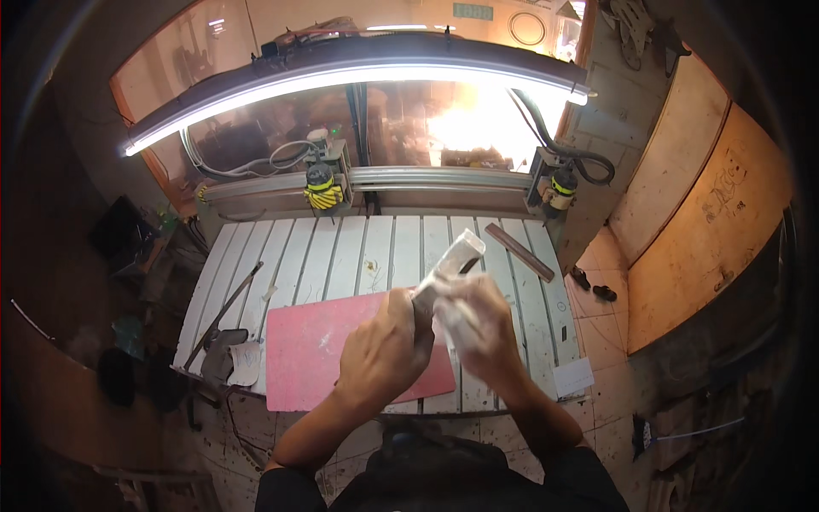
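Above the slotted table, my left hand (pixel 384 350) is closed around the lower end of a long, pale, dusty piece (pixel 462 251). This piece has a squared upper end and a dark curved hollow on its right side; its exact kind is unclear. My right hand (pixel 482 328), blurred by motion, is curled against the same piece from the right. Whitish dust covers its fingers, and what they pinch cannot be made out. Beneath my left hand lies a flat pink sheet (pixel 307 350) on the table.
The white slotted machine table (pixel 235 282) carries a dark brown strip (pixel 520 253), a long dark bar (pixel 223 311) and a white card (pixel 573 376). Behind it, two spindle heads (pixel 322 189) hang on a metal rail (pixel 435 178) under a lit tube lamp (pixel 367 75). Wooden panels (pixel 721 205) lean right.
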Tool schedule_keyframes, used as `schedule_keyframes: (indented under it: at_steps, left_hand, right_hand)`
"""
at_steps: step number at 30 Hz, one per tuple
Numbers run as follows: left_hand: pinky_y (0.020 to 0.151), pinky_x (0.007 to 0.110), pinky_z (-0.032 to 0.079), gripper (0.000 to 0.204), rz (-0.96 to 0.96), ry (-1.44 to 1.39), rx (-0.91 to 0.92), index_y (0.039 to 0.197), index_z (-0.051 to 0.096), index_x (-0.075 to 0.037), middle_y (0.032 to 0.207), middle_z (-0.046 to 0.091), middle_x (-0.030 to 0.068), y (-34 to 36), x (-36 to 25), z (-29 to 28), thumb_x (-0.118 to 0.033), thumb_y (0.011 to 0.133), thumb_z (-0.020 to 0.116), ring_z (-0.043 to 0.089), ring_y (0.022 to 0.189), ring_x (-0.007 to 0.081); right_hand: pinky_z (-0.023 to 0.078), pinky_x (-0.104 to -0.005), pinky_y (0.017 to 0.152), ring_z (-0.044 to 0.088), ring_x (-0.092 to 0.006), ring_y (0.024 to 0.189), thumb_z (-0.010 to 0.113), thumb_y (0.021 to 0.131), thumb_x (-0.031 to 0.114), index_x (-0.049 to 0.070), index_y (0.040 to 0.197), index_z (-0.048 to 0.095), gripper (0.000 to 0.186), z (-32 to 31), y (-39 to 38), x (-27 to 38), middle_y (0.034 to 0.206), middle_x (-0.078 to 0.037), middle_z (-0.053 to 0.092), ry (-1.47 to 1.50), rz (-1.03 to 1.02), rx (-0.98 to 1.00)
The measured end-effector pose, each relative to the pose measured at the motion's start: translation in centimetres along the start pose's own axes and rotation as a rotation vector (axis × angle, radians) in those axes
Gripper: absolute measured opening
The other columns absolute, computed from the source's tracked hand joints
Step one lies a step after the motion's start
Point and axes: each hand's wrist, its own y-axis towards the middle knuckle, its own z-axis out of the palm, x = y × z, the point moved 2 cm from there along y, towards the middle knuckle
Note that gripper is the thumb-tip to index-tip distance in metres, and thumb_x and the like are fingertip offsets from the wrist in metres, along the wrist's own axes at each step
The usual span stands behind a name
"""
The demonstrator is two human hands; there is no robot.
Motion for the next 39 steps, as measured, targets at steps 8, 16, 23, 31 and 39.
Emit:
schedule_keyframes:
  at_steps: [8, 16, 23, 31, 39]
  left_hand:
    - [0.065, 0.060, 0.053, 0.028, 0.020, -0.026, -0.007, 0.104, 0.047, -0.002, 0.087, 0.065, 0.0252, -0.2, 0.4, -0.4, -0.020, 0.099, 0.067, 0.069, 0.076, 0.0499]
    - [0.065, 0.060, 0.053, 0.029, 0.041, -0.051, -0.015, 0.104, 0.047, -0.001, 0.087, 0.066, 0.0258, 0.4, 1.1, -1.1, -0.019, 0.097, 0.068, 0.069, 0.076, 0.0501]
    - [0.065, 0.061, 0.053, 0.026, 0.040, -0.055, -0.006, 0.104, 0.046, 0.000, 0.088, 0.066, 0.0268, 0.4, 1.9, -1.5, -0.017, 0.099, 0.065, 0.069, 0.076, 0.0506]
    - [0.063, 0.061, 0.053, 0.029, 0.056, -0.057, -0.009, 0.106, 0.046, -0.001, 0.088, 0.066, 0.0257, -0.2, 2.1, -1.6, -0.017, 0.098, 0.068, 0.069, 0.074, 0.0498]
    - [0.058, 0.060, 0.052, 0.026, 0.092, -0.027, 0.003, 0.106, 0.047, 0.000, 0.081, 0.063, 0.0246, -0.9, 1.8, -1.2, -0.018, 0.100, 0.066, 0.068, 0.068, 0.0480]
  right_hand:
    - [0.053, -0.0428, 0.095, 0.066, -0.0318, 0.107, 0.071, 0.099, 0.013, 0.001, 0.114, 0.072, 0.019, 0.5, 0.9, -0.2, 0.116, -0.020, 0.060, -0.049, 0.125, -0.034]
    - [0.053, -0.0409, 0.092, 0.065, -0.0307, 0.104, 0.074, 0.099, 0.015, 0.002, 0.114, 0.072, 0.020, 1.0, 2.3, -0.8, 0.111, -0.019, 0.060, -0.071, 0.152, -0.018]
    - [0.053, -0.0412, 0.093, 0.066, -0.0319, 0.106, 0.072, 0.100, 0.016, 0.002, 0.113, 0.072, 0.019, 1.8, 2.7, -0.5, 0.111, -0.019, 0.060, -0.089, 0.151, -0.022]
    - [0.054, -0.0412, 0.095, 0.067, -0.0340, 0.108, 0.074, 0.099, 0.013, 0.002, 0.113, 0.071, 0.019, 2.0, 1.2, 0.2, 0.115, -0.021, 0.061, -0.096, 0.215, -0.008]
    - [0.053, -0.0419, 0.097, 0.066, -0.0341, 0.109, 0.073, 0.098, 0.009, 0.002, 0.113, 0.070, 0.018, 1.5, -0.3, 1.7, 0.115, -0.022, 0.062, -0.190, 0.112, -0.004]
